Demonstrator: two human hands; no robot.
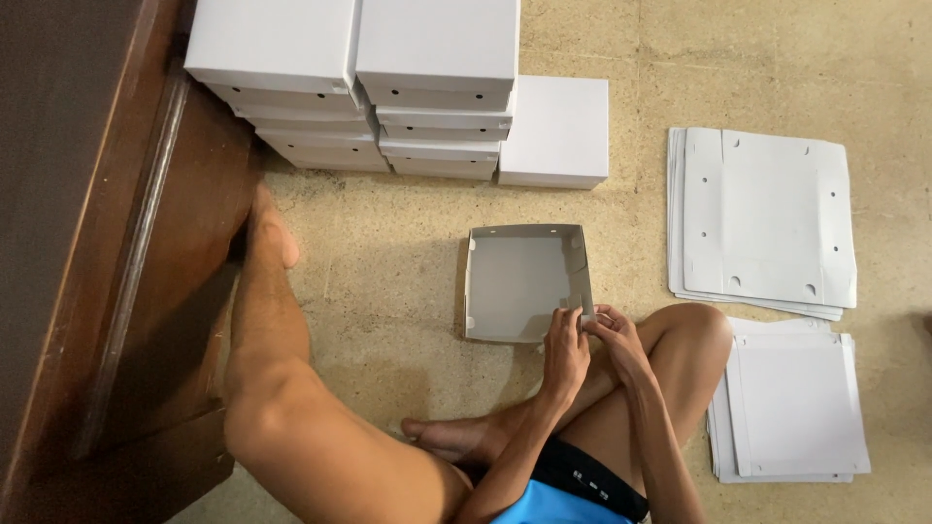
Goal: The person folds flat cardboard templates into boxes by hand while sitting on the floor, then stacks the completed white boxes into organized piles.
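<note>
The person sits on the floor (408, 291) with legs spread, one knee raised at the right. Just past that knee, the left hand (565, 351) and the right hand (615, 337) meet at the near right corner of a half-folded grey cardboard box (524, 283). Both hands are closed on that corner: the left hand's fingers pinch the upright flap, and the right hand's fingers press against it from the right side. The box lies open side up on the floor, its walls standing and its base flat.

To the right of the raised knee lies a stack of flat white sheets (791, 408). Beyond it, further right of the box, is a second stack of flat cut-out cardboard blanks (762, 223) with small holes along their edges.

Farthest away stand finished white boxes (359, 87), piled in two columns, with a single white box (555, 131) beside them. A dark wooden piece of furniture (87, 243) runs along the left.
</note>
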